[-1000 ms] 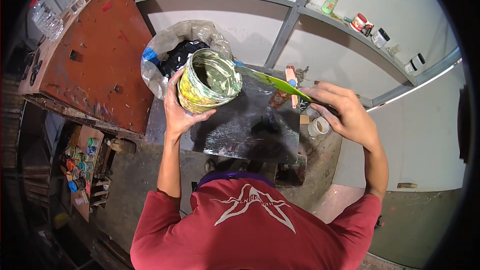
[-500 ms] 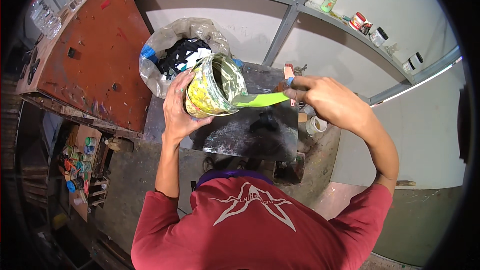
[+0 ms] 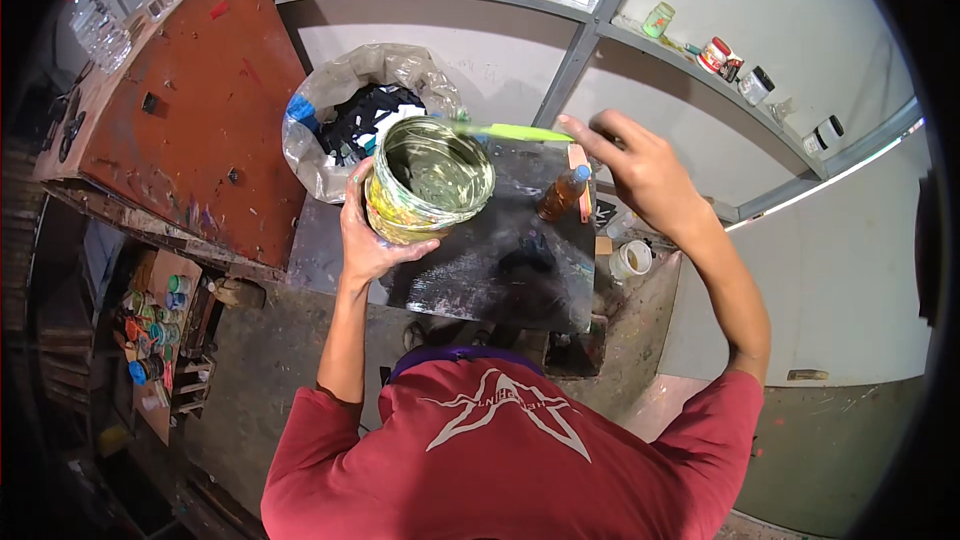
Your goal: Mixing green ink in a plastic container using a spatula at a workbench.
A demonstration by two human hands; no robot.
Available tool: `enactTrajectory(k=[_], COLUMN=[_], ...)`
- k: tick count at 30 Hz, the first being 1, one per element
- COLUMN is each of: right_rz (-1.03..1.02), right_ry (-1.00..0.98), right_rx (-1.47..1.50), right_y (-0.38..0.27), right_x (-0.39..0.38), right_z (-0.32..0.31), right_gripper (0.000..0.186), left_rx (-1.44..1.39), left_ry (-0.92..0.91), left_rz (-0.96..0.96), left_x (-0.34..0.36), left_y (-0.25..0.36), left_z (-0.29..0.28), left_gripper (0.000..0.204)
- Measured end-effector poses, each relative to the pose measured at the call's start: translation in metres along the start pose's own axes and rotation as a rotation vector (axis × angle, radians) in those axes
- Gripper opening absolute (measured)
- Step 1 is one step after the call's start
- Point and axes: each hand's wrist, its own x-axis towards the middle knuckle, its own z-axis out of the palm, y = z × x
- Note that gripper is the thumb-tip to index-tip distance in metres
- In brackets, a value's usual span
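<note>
Over tub [image 3: 430, 180], stick [image 3: 510, 131] crosswise.

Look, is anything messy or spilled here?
Yes. The can in the left hand is smeared with green and yellow drips down its outside, and the dark board under it is streaked with pale smears.

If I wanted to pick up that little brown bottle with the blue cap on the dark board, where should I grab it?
Probably around the body of the small brown bottle, below its blue cap, coming from the right. It leans, its sides are bare, and the paint-smeared tin in the left hand crowds the other side.
</note>
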Motion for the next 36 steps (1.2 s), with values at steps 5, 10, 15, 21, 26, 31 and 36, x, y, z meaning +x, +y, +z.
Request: enactTrajectory(k=[5,10,15,21,26,31,36], right_rz=[0.318,0.321,0.333,0.462,0.373,0.411,0.332], right_ry=[0.061,0.009,0.013,0.099,-0.086,0.076,0.069], right_rx=[0.559,0.505,0.517,0.473,0.261,0.421,0.291], right_y=[-0.028,-0.041,-0.039,-0.039,-0.035,-0.031,-0.03], right_x=[-0.003,-0.016,-0.013,-0.019,-0.016,-0.014,-0.017], right_z=[-0.012,0.026,0.02,0.019,0.021,0.002,-0.002], right_gripper=[0.064,0.051,0.05,0.049,0.051,0.052,0.054], left_rx=[0.002,0.112,-0.025,0.008,0.086,0.061,-0.04], left_ry=[0.039,0.01,0.098,0.108,0.071,0.123,0.171], left_rz=[-0.004,0.044,-0.056,-0.027,0.03,-0.014,-0.03], left_x=[-0.004,0.003,-0.004,-0.002,0.002,-0.001,0.001], left_y=[-0.01,-0.008,-0.015,-0.013,-0.013,-0.014,-0.007], left_z=[0.011,0.025,0.032,0.04,0.045,0.046,0.056], left_gripper=[0.121,0.119,0.119,0.118,0.12,0.12,0.117])
